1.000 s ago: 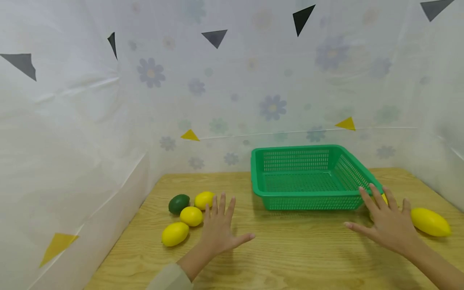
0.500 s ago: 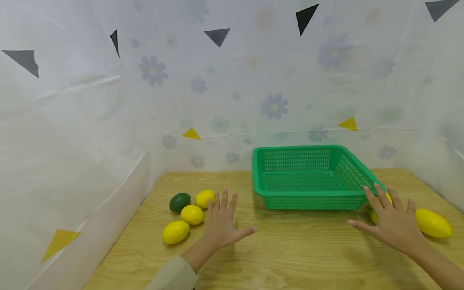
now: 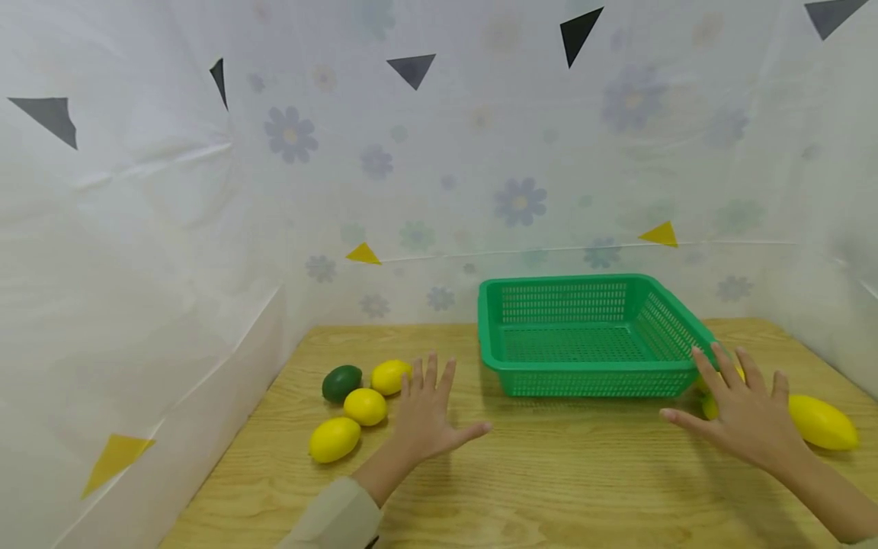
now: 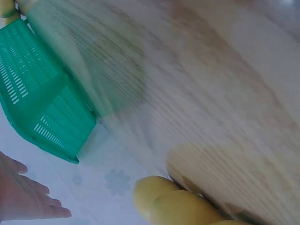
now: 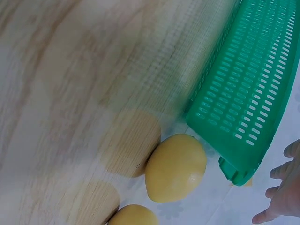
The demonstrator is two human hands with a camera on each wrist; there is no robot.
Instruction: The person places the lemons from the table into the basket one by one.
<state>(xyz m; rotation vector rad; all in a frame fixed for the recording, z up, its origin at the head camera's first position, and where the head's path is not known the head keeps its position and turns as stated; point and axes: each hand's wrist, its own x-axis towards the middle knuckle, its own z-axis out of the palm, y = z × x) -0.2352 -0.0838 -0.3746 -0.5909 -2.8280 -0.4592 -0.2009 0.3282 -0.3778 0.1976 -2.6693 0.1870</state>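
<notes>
My left hand hovers over the table with straight, spread fingers and holds nothing. Just left of it lie three yellow lemons and a dark green oval fruit. My right hand, also spread and holding nothing, is in the air near the front right corner of a green plastic basket. To its right lies a larger yellow, pointed fruit. Another yellow fruit shows beside the basket in the right wrist view; in the head view the right hand partly hides the fruit there.
The basket has slotted walls and stands at the back of the wood-grain table, with only its bare bottom visible inside. White sheeting with printed flowers and triangle patches encloses the back and both sides.
Both spread hands have drifted slightly to the right and up in the head view, which has itself shifted a little. The fruit and basket stay in place.
</notes>
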